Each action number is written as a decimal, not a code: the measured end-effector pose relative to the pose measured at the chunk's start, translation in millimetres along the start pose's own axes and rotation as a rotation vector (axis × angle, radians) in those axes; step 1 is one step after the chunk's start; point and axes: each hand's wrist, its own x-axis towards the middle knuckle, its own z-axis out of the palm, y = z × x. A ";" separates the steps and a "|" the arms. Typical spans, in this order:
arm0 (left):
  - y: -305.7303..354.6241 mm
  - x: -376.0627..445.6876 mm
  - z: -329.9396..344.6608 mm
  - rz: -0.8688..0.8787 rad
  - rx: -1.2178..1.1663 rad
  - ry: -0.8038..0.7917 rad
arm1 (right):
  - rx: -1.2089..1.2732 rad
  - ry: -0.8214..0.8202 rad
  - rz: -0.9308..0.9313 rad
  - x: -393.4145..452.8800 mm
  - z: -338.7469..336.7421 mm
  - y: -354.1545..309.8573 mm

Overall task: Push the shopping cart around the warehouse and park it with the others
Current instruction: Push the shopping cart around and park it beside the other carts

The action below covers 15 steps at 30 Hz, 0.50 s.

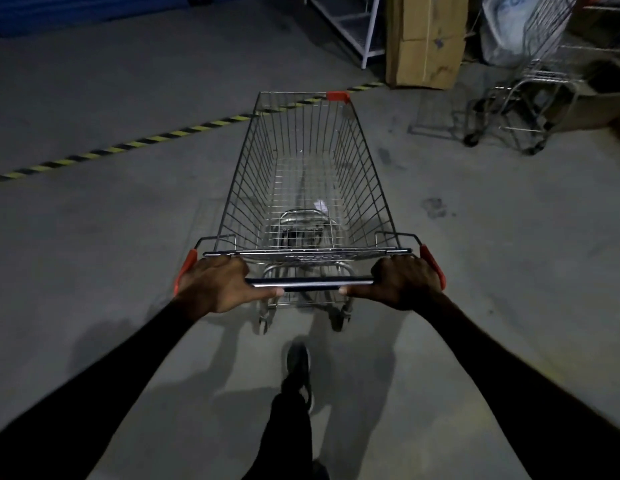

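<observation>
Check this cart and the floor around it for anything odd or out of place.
Only a small pale scrap lying in the shopping cart basket; it is too blurred to identify. Nothing looks spilled or damaged.

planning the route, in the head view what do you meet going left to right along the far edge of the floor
blue wall panel → white metal shelf rack → tall cardboard box → white plastic bag → parked shopping carts
</observation>
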 end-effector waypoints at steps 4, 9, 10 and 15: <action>-1.1 92.8 -29.0 -0.013 0.012 0.027 | -0.013 0.010 -0.015 88.1 -25.7 30.9; 5.7 197.7 -74.2 -0.008 0.003 0.054 | -0.020 -0.025 -0.025 192.5 -69.8 69.2; 7.0 218.3 -83.8 -0.011 -0.003 0.049 | -0.024 -0.035 -0.026 212.8 -80.0 76.0; 12.2 316.9 -125.7 0.004 0.004 0.066 | -0.034 -0.046 -0.016 309.1 -114.2 108.6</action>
